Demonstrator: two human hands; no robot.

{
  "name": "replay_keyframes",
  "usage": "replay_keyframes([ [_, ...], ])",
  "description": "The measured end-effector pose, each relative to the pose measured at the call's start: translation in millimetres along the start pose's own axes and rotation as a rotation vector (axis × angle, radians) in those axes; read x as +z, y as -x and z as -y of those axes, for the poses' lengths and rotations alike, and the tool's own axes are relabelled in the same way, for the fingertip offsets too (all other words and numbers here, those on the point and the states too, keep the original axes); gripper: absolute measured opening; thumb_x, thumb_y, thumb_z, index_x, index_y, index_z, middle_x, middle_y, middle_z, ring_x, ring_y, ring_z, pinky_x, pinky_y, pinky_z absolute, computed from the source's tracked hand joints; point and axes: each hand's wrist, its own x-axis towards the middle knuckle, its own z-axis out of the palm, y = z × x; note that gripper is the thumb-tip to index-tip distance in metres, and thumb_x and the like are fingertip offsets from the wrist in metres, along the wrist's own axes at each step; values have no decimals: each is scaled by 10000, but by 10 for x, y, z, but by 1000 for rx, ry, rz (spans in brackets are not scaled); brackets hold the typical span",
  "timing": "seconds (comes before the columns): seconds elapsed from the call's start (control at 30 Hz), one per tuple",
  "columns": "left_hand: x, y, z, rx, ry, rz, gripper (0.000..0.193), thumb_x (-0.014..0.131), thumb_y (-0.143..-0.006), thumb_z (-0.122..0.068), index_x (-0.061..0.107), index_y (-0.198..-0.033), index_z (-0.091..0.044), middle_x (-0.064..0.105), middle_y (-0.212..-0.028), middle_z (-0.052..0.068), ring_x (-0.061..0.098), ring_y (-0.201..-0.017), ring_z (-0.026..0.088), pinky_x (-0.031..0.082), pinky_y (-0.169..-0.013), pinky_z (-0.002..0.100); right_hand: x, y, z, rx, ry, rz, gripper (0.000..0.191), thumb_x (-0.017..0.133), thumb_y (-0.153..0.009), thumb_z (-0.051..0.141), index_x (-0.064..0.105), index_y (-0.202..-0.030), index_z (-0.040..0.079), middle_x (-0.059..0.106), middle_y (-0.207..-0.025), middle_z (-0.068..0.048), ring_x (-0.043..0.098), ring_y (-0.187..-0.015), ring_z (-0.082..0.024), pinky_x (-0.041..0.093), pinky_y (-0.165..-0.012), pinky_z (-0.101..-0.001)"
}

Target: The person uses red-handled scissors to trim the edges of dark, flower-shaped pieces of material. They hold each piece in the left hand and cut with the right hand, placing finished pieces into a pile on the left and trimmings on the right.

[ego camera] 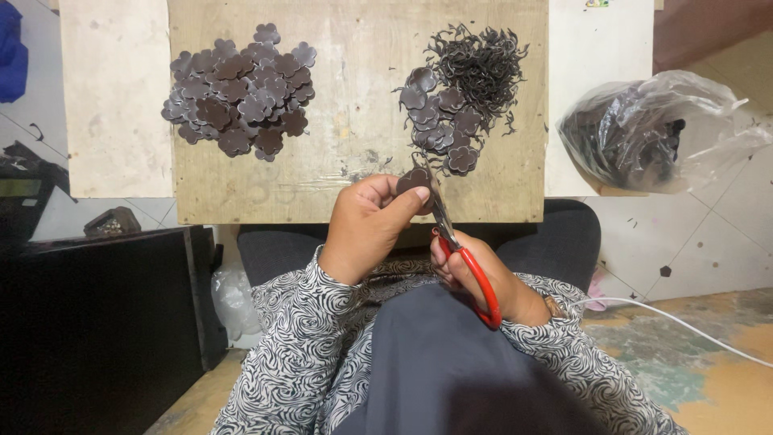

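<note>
A dark brown flower-shaped piece (415,180) is pinched between the thumb and fingers of the left hand (366,227), just over the near edge of the wooden board (358,80). The red-handled scissors (463,258) are gripped by the curled fingers of the right hand (483,278), with the blades set against the piece. A large pile of trimmed flower pieces (239,90) is heaped at the left of the board. A smaller pile of pieces (439,121) lies to the right, beside a tangle of thin offcuts (481,64). Judging by the piles, well over half seems done.
</note>
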Motion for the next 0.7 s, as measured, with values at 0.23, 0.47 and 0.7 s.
replay_keyframes([
  [0.23,6,1,-20,-6,-42,-4,172,711,-951,-179,715,-976,-9,769,-889,39,678,-773,43,516,-666,188,6,5,14,30,-7,-32,482,515,-1034,550,482,-985,71,411,-813,33,344,-670,-60,343,-586,-224],
  [0.47,0,-30,37,15,14,-5,145,712,-958,-150,713,-978,-6,760,-901,36,674,-790,48,532,-704,196,-5,5,2,64,-20,-42,484,520,-1023,561,481,-974,81,410,-780,33,356,-662,-61,332,-559,-223],
  [0.7,-20,-34,93,60,10,47,124,703,-1001,-130,685,-992,-7,710,-868,26,648,-782,62,533,-714,212,-30,-1,-44,58,-11,-45,484,535,-1021,552,495,-1027,70,420,-795,25,371,-687,-69,350,-592,-224],
])
